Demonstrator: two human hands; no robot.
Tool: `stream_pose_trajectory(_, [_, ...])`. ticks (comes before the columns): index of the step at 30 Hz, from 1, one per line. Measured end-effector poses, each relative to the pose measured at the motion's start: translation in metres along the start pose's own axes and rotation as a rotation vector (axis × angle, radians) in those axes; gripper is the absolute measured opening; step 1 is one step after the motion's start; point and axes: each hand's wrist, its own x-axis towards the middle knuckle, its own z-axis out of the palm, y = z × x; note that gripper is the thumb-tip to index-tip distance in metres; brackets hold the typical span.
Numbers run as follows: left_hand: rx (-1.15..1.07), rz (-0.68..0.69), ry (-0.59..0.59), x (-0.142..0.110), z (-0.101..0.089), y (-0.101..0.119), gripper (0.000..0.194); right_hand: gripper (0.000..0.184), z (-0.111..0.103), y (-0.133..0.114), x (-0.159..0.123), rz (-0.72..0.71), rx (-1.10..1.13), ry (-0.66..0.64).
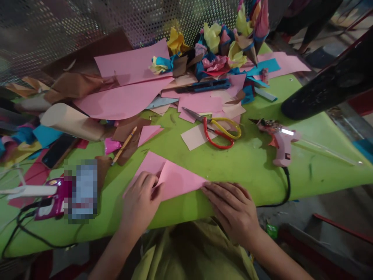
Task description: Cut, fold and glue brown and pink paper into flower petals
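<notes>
A folded sheet of pink paper [180, 177] lies near the table's front edge, tapering to a point on the right. My left hand [142, 198] is on its left part, fingers curled and pinching the folded flap. At the pointed right end, the outstretched fingertips of my right hand [233, 202] touch the paper, the hand lying flat. Scissors [220, 132] with red and yellow handles rest beyond the paper. A glue gun [281, 142] lies to the right, a glue stick in its back. A pencil [124, 146] and a smaller folded pink piece [149, 135] lie at the left.
The green table [253, 155] bears large pink sheets [131, 95], a cutter knife [206, 85] and paper cones and flowers [212, 39] at the back. A beige paper roll [72, 120], a phone [60, 151] and a power strip [54, 200] with cables lie left. A dark post [320, 85] rises at the right.
</notes>
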Motion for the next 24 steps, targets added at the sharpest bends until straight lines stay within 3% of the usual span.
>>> stream_pose_trajectory(12, [-0.027,0.042,0.01,0.0018,-0.0014,-0.0023,0.017,0.052,0.0006,0.0005,-0.0075,0.01,0.014,0.027])
stream_pose_trajectory(24, [-0.061,-0.016,-0.03,0.0046,-0.0038,-0.0013,0.018,0.055,0.0003,0.0013,-0.0079,-0.023,0.022,0.004])
